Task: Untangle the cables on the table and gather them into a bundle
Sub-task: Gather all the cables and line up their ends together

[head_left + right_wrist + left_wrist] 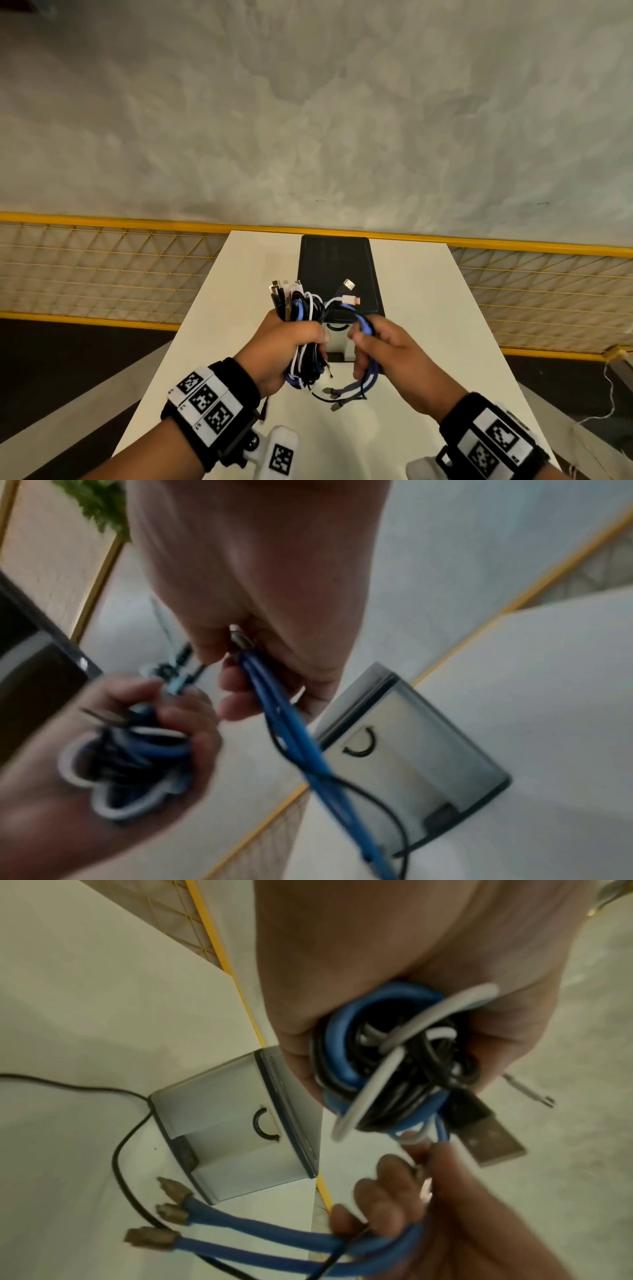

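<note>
My left hand (291,346) grips a thick bundle of cables (303,329), black, white and blue loops with plugs sticking up from the fist. The left wrist view shows the same bundle of cables (390,1064) packed in the curled fingers, a black USB plug (486,1131) poking out. My right hand (380,346) holds a blue cable (364,323), whose three metal-tipped ends (164,1213) hang over the white table (212,342). A white cable with an orange plug (351,299) arcs between the hands. In the right wrist view the blue cable (294,739) runs down from my fingers.
A black-topped box with a grey front (339,270) stands on the table just behind my hands; the wrist views show its grey front (222,1123) with a dark curved handle. A thin black cable (120,1156) trails on the table. A yellow mesh fence (102,267) runs behind.
</note>
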A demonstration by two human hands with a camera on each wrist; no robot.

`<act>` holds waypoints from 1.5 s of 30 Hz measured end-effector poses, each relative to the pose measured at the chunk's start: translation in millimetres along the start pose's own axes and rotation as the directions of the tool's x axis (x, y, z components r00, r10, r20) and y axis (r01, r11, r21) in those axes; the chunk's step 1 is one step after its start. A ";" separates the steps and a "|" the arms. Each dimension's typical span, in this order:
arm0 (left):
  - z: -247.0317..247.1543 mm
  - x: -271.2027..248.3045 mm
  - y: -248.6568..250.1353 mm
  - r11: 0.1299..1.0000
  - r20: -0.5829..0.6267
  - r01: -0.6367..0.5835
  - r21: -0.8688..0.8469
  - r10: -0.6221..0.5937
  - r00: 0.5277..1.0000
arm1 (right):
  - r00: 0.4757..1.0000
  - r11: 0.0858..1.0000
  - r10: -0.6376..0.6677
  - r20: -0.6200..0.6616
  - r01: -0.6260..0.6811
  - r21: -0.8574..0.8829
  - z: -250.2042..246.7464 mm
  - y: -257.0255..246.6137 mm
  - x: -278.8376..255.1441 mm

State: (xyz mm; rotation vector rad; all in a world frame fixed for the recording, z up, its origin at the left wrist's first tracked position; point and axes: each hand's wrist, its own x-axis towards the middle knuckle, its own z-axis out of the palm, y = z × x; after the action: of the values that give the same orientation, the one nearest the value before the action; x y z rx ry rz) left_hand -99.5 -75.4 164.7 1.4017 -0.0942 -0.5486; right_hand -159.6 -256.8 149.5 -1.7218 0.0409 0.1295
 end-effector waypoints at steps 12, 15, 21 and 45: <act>14.3 -5.7 -6.7 0.987 0.148 -0.125 0.102 0.109 0.983 | 0.930 0.942 0.177 0.321 -0.255 0.220 19.5 -10.7 -2.0; 16.9 -5.9 -7.6 0.982 0.123 -0.114 0.152 0.096 0.988 | 0.915 0.912 0.181 0.362 -0.294 0.285 22.7 -12.1 -5.4; 20.6 -3.3 -11.4 0.996 0.016 -0.073 0.051 0.072 0.997 | 0.915 0.879 0.151 0.375 -0.298 0.372 26.9 -22.5 -8.8; -30.1 -15.9 10.6 0.972 0.422 0.234 0.028 -0.224 0.878 | 0.977 0.760 0.107 0.186 0.040 -0.649 5.4 -10.6 1.8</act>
State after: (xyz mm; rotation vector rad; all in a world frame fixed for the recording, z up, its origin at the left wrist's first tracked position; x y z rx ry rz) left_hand -98.7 -40.8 173.2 1.2577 -0.2722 -1.0476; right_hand -157.1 -249.7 159.0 -2.4021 -0.1517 0.3938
